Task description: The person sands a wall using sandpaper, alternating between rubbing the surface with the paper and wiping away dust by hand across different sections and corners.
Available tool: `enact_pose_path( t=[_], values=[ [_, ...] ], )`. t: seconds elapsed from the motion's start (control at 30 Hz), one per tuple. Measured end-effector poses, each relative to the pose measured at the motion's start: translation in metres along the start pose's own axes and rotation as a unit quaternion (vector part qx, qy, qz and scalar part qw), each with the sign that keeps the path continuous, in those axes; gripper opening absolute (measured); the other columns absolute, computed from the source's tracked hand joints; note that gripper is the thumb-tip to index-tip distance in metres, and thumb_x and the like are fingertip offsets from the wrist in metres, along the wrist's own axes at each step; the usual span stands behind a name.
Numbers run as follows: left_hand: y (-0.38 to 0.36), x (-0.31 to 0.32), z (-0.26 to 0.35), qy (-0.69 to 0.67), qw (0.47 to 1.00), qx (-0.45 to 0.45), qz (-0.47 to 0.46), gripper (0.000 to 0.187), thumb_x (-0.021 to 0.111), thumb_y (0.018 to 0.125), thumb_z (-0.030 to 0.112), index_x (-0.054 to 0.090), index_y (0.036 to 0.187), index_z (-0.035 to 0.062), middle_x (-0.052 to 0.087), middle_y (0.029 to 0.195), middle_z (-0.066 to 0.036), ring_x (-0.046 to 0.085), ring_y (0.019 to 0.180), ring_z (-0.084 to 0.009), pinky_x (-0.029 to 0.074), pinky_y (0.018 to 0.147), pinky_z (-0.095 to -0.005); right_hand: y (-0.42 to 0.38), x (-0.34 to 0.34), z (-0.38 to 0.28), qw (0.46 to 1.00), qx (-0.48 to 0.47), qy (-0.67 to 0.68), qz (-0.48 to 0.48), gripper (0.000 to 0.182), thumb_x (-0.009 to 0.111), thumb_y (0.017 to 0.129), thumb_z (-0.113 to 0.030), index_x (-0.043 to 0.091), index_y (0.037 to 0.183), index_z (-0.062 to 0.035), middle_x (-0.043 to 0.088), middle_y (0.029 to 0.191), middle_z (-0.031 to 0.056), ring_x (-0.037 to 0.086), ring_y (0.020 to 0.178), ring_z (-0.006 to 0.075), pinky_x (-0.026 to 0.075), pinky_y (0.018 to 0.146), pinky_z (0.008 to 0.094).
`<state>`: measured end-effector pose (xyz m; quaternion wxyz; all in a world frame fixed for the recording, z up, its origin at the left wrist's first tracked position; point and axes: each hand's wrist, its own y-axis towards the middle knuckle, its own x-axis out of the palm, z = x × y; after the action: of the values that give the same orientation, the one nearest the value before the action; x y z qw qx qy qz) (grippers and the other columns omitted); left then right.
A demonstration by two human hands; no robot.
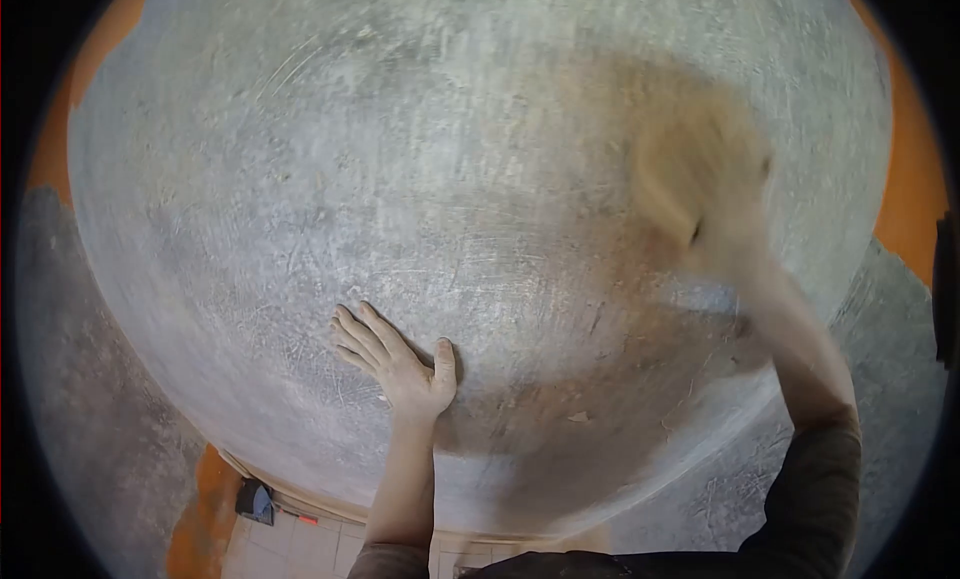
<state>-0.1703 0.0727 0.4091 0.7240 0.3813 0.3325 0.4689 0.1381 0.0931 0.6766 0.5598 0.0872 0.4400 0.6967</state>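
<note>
A large grey wall (330, 189), mottled and scratched, bulges across most of the head view. Against its lower middle lies my left hand (405, 369), flat and open, fingers spread and thumb apart, holding nothing. My right hand (735, 224) is raised on the upper right of the wall and smeared by motion. In it is a tan, rounded pad (675, 174), pressed to or just off the wall; the blur hides its exact kind and how the fingers lie on it. A brownish blurred shadow spreads around that hand.
Light floor tiles (290, 554) show at the bottom left. A dark tool with a blue-grey part (255, 501) lies there, beside a small red item (302, 518). Orange patches (910, 199) border the grey wall on both sides. A dark object (944, 289) stands at the right edge.
</note>
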Motion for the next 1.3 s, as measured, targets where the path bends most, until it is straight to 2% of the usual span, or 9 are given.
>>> enact_pose_path(
  t=[0.13, 0.27, 0.37, 0.67, 0.83, 1.03, 1.1, 1.17, 1.3],
  values=[
    [0.011, 0.010, 0.028, -0.042, 0.998, 0.027, 0.026, 0.098, 0.050, 0.094, 0.055, 0.012, 0.159, -0.0080, 0.004, 0.165, -0.033, -0.003, 0.154, -0.0493, -0.008, 0.116, -0.0679, 0.067, 0.019, -0.005, 0.921, 0.142, -0.339, 0.126, 0.067, 0.065, 0.090, -0.045, 0.050, 0.147, -0.0132, 0.048, 0.150, 0.0150, 0.035, 0.146, 0.0357, 0.022, 0.123, 0.0468],
    [0.012, 0.015, 0.043, -0.084, 0.995, 0.034, 0.048, 0.093, 0.047, 0.094, 0.055, 0.020, 0.158, -0.0074, 0.014, 0.164, -0.034, 0.004, 0.154, -0.0494, -0.007, 0.116, -0.0679, 0.015, 0.058, -0.104, 0.986, -0.013, 0.117, 0.121, 0.070, 0.078, 0.075, -0.031, 0.056, 0.140, -0.0202, 0.055, 0.140, 0.0105, 0.040, 0.141, 0.0343, 0.025, 0.118, 0.0518],
    [0.008, 0.016, 0.035, -0.059, 0.995, 0.066, 0.041, 0.091, 0.047, 0.094, 0.053, 0.021, 0.158, -0.0067, 0.015, 0.165, -0.032, 0.004, 0.154, -0.0490, -0.007, 0.117, -0.0669, -0.073, 0.033, -0.093, 0.994, 0.020, 0.055, -0.096, 0.073, 0.080, 0.076, -0.038, 0.053, 0.142, -0.0227, 0.051, 0.144, 0.0118, 0.039, 0.141, 0.0328, 0.026, 0.119, 0.0497],
    [0.050, 0.023, 0.103, 0.043, 0.968, 0.246, -0.006, 0.085, 0.045, 0.094, 0.057, 0.034, 0.156, 0.0004, 0.027, 0.164, -0.025, 0.011, 0.155, -0.0431, -0.009, 0.119, -0.0648, -0.049, -0.003, 0.038, 0.929, 0.292, -0.155, 0.165, 0.101, 0.073, 0.080, -0.064, 0.038, 0.153, -0.0043, 0.028, 0.164, 0.0202, 0.016, 0.154, 0.0399, 0.015, 0.125, 0.0486],
    [0.114, 0.025, 0.164, 0.076, 0.939, 0.334, 0.004, 0.082, 0.050, 0.091, 0.054, 0.036, 0.158, 0.0095, 0.029, 0.166, -0.016, 0.015, 0.156, -0.0381, -0.004, 0.119, -0.0658, -0.145, -0.016, -0.023, 0.950, 0.191, -0.150, -0.198, 0.111, 0.075, 0.075, -0.064, 0.023, 0.160, -0.0129, 0.026, 0.163, 0.0177, 0.019, 0.150, 0.0453, 0.013, 0.122, 0.0610],
    [0.154, 0.030, 0.219, 0.096, 0.905, 0.415, -0.002, 0.084, 0.055, 0.085, 0.049, 0.036, 0.159, 0.0131, 0.029, 0.167, -0.009, 0.018, 0.156, -0.0311, 0.001, 0.122, -0.0632, -0.180, -0.067, 0.132, 0.866, 0.472, -0.104, 0.128, 0.105, 0.059, 0.089, -0.066, 0.009, 0.163, -0.0115, 0.004, 0.170, 0.0159, 0.000, 0.156, 0.0344, 0.007, 0.124, 0.0558],
    [0.160, 0.032, 0.237, 0.098, 0.896, 0.432, -0.009, 0.085, 0.056, 0.083, 0.046, 0.035, 0.159, 0.0128, 0.029, 0.167, -0.009, 0.018, 0.156, -0.0301, 0.001, 0.122, -0.0623, -0.120, -0.069, 0.143, 0.864, 0.444, -0.195, 0.138, 0.086, 0.058, 0.091, -0.063, 0.037, 0.156, -0.0104, 0.037, 0.156, 0.0217, 0.029, 0.147, 0.0401, 0.023, 0.120, 0.0506],
    [0.167, 0.034, 0.252, 0.097, 0.892, 0.441, -0.006, 0.087, 0.057, 0.081, 0.044, 0.034, 0.159, 0.0124, 0.029, 0.166, -0.009, 0.018, 0.156, -0.0297, 0.001, 0.123, -0.0616, -0.094, -0.052, 0.120, 0.893, 0.401, -0.188, 0.081, 0.107, 0.058, 0.089, -0.069, 0.008, 0.164, -0.0121, 0.003, 0.171, 0.0121, 0.001, 0.156, 0.0384, 0.008, 0.122, 0.0615],
    [0.168, 0.035, 0.257, 0.089, 0.888, 0.451, -0.005, 0.084, 0.055, 0.086, 0.052, 0.038, 0.158, 0.0130, 0.034, 0.164, -0.007, 0.022, 0.155, -0.0310, 0.003, 0.123, -0.0628, -0.146, -0.015, 0.024, 0.977, 0.152, -0.147, 0.022, 0.102, 0.066, 0.079, -0.069, 0.035, 0.156, -0.0102, 0.029, 0.161, 0.0184, 0.020, 0.152, 0.0372, 0.014, 0.119, 0.0666]
  ],
)
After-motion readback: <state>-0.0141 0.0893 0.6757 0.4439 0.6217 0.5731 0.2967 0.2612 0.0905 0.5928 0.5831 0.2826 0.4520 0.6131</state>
